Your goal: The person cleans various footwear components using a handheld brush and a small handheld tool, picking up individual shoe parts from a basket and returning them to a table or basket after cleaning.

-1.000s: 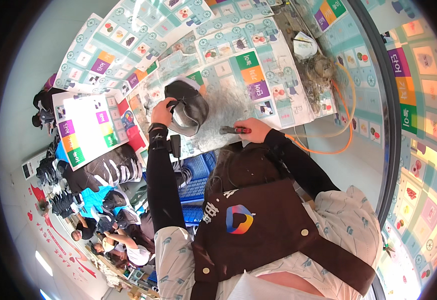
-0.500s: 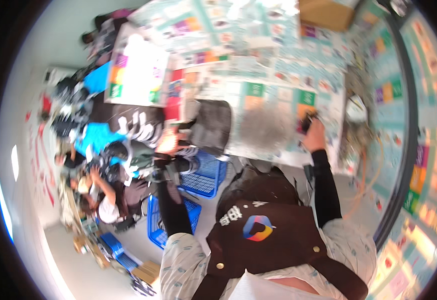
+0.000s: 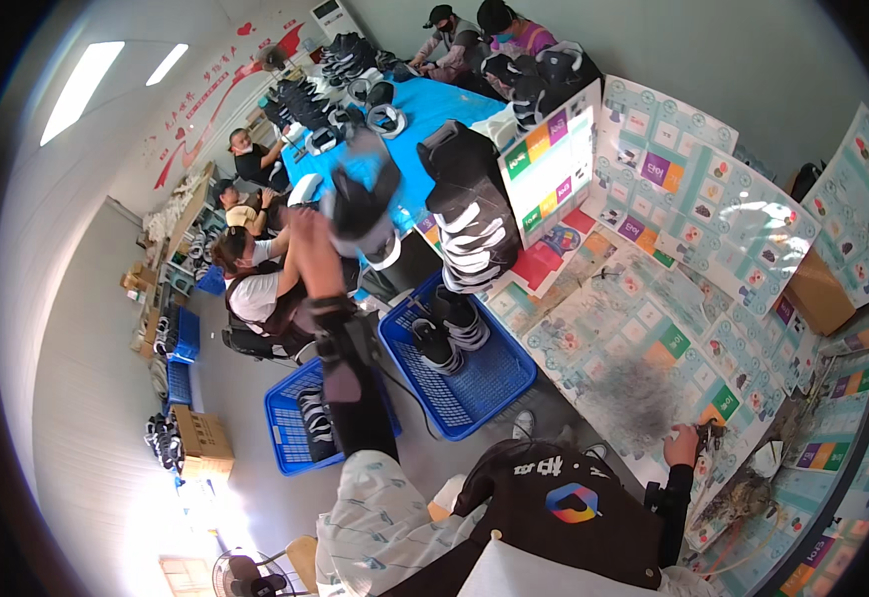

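Observation:
My left hand (image 3: pixel 313 249), smeared by motion, is stretched forward at the left, with its fingers closed at the side of a black and grey shoe (image 3: pixel 363 199). That shoe is blurred too and hangs in the air before the blue-covered table. Low at the right, my right hand (image 3: pixel 681 445) is closed around a small dark tool (image 3: pixel 710 435), whose exact kind I cannot make out. The tool is over the printed boards (image 3: pixel 593 348) covering the worktable, beside a fuzzy grey patch (image 3: pixel 633 403).
Two blue baskets (image 3: pixel 454 398) with black and white shoes stand on the floor at the left. A stack of black, white-striped shoes (image 3: pixel 469 214) rises by an upright lit panel (image 3: pixel 554 169). Several people sit around the blue table (image 3: pixel 429 109). A fan (image 3: pixel 245 577) stands lower left.
My view has swung left, bringing the blue table and baskets into fuller sight. My left hand has moved away from the worktable with the shoe. The right hand still grips the dark tool.

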A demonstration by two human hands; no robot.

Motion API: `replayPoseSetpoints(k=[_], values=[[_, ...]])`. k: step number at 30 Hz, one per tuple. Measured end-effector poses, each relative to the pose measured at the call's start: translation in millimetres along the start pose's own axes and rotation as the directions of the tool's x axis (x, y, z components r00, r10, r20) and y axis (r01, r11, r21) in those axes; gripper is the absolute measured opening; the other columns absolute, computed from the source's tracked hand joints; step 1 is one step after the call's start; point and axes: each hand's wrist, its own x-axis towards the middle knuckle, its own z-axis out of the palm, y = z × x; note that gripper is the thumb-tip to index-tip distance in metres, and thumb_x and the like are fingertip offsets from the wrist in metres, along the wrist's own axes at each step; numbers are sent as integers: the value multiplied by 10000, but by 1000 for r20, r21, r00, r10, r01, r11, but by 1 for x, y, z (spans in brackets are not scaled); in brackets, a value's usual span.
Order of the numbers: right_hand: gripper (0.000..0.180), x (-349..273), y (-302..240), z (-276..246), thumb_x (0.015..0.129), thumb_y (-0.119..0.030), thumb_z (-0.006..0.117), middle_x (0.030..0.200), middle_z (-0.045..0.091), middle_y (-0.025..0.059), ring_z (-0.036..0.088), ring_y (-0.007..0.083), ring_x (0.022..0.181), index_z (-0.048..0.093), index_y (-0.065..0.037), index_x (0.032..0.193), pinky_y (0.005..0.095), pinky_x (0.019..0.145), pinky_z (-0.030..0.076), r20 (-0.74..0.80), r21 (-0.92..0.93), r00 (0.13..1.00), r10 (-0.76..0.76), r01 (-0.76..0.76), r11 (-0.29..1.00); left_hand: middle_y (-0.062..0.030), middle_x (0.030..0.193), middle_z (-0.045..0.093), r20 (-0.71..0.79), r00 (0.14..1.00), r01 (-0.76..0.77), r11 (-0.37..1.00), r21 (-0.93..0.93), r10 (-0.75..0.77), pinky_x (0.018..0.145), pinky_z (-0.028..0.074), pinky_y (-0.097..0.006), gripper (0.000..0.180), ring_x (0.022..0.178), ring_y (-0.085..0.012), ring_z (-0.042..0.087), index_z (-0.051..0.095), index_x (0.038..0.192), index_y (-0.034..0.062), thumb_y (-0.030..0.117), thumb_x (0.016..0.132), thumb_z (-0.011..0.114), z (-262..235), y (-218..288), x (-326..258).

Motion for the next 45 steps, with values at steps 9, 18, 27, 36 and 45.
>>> replayPoseSetpoints(k=[9, 18, 27, 36, 45], values=[[250, 27, -139, 15, 763, -60, 681, 1069, 625, 178, 559, 392, 1108, 674, -54, 1013, 467, 990, 442, -141, 14, 978, -155, 158, 987, -137, 1190, 647, -138, 858, -457, 858, 236, 495, 999, 471, -370, 224, 1102, -253, 628, 619, 1181, -14, 13, 1004, 484, 4, 23, -19], [244, 0, -186, 23, 751, -96, 688, 1065, 638, 187, 577, 407, 1074, 679, -48, 990, 480, 954, 459, -29, -57, 997, -67, 65, 996, -93, 834, 690, 598, 771, 247, 968, 37, -220, 712, 569, -320, 263, 744, -194, 707, 596, 1134, 51, 61, 890, 693, 64, -241, -252], [225, -17, -204, 11, 790, -102, 667, 1057, 633, 191, 570, 397, 1091, 665, -47, 1008, 475, 992, 438, -23, -75, 998, -62, 60, 995, -149, 936, 733, 564, 755, 252, 942, 221, -334, 757, 578, -376, 230, 857, -296, 741, 623, 1130, 61, 156, 926, 671, 94, -222, -161], [228, 7, -201, 10, 793, -107, 666, 1062, 641, 197, 576, 397, 1092, 679, -37, 1010, 472, 987, 448, 30, -83, 996, -87, 89, 993, -102, 954, 733, 678, 609, 370, 903, 217, -412, 790, 562, -316, 244, 854, -195, 724, 647, 1146, 42, 146, 929, 689, 96, -231, -211], [185, 41, -204, 11, 823, -113, 659, 1016, 655, 181, 612, 365, 1043, 676, -35, 990, 460, 907, 488, 55, -79, 955, -292, 296, 952, -45, 731, 645, 622, 712, 378, 925, 51, -325, 618, 476, -295, 258, 668, -123, 602, 631, 872, 24, 252, 989, 665, 70, -175, -221]])
